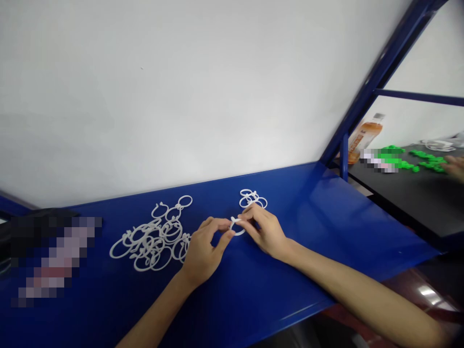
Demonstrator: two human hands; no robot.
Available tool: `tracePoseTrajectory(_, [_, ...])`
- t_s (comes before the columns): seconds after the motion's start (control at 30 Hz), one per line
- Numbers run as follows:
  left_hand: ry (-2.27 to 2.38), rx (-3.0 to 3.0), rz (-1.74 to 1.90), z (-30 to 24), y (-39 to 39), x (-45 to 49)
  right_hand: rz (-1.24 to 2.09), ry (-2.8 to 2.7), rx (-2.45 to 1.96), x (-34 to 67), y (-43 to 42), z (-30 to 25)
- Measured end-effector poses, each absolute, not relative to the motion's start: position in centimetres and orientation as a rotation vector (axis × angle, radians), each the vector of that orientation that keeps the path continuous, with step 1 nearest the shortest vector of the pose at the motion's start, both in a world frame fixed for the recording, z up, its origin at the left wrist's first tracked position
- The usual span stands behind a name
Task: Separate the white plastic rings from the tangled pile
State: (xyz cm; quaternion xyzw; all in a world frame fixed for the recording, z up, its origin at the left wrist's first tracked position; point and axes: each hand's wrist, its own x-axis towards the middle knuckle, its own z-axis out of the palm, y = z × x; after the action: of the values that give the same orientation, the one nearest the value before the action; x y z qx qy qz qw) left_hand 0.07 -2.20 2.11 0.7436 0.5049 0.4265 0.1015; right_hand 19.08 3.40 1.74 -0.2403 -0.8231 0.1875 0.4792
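Between my two hands is a white plastic ring [239, 233] with a small knob at its top, held a little above the blue table. My left hand [207, 246] pinches its left side between thumb and fingers. On the right side, my right hand [264, 227] grips the same ring, fingertips closed near the knob. A tangled pile of similar white rings [152, 244] lies to the left of my left hand, some of it hidden behind that hand. Just beyond my right hand sits a smaller group of white rings [253, 198].
The blue table [290, 203] meets a white wall [217, 96] at the back. A blue metal frame [362, 104] rises at the right. Past it, a black table [391, 193] bears an orange drink bottle [366, 137], green pieces [429, 160] and another person's hand [455, 167].
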Motion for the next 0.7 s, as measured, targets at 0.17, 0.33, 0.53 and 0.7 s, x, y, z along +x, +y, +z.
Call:
tracePoseTrajectory(0.17, [1.472,2.365,1.197,2.0,-2.3,0.5,0.499,-2.087,-0.578,19.6,3.6,2.4])
tracePoseTrajectory(0.33, [1.554,2.862,0.961,1.8,-1.8,-0.4,0.468,-2.237,-0.553,20.0,3.7,2.8])
tracePoseTrajectory(0.53, [1.63,3.035,0.863,2.0,-1.6,-0.8,0.474,-2.319,-0.559,19.9,4.0,2.3])
tracePoseTrajectory(0.7, [1.925,2.798,0.807,1.7,-0.3,-2.8,0.449,-2.109,-0.84,20.8,6.6,1.7])
